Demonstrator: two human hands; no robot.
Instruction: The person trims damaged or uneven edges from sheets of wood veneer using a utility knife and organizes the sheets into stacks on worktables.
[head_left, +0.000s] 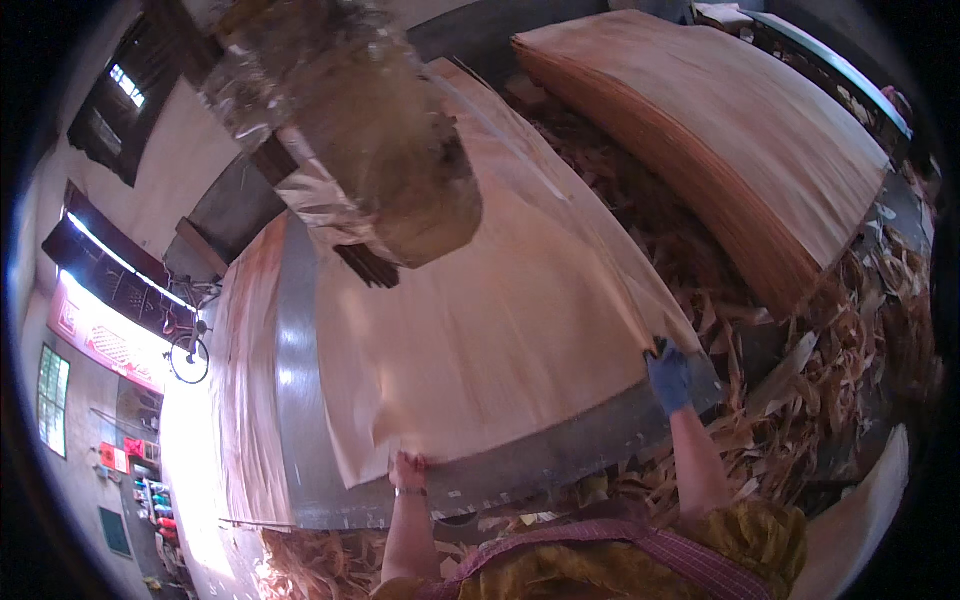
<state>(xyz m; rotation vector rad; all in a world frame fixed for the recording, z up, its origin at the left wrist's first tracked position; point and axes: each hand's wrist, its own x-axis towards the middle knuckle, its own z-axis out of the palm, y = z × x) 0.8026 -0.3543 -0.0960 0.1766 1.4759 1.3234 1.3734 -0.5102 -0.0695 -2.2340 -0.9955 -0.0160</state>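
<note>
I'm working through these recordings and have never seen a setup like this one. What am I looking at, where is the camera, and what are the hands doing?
There is no machine here, just a person's two hands. The single picture comes from a wide fisheye camera worn on the head, looking down, so straight edges curve. Left in the picture is the person's left.

The left hand, ungloved, holds the near edge of a thin pale sheet. The right hand, in a blue glove, is at its right near corner. The sheet lies on a grey table. Beyond, to the right, is a thick stack of similar sheets, with curled scraps around. A plastic-wrapped object blocks part of the view.
</note>
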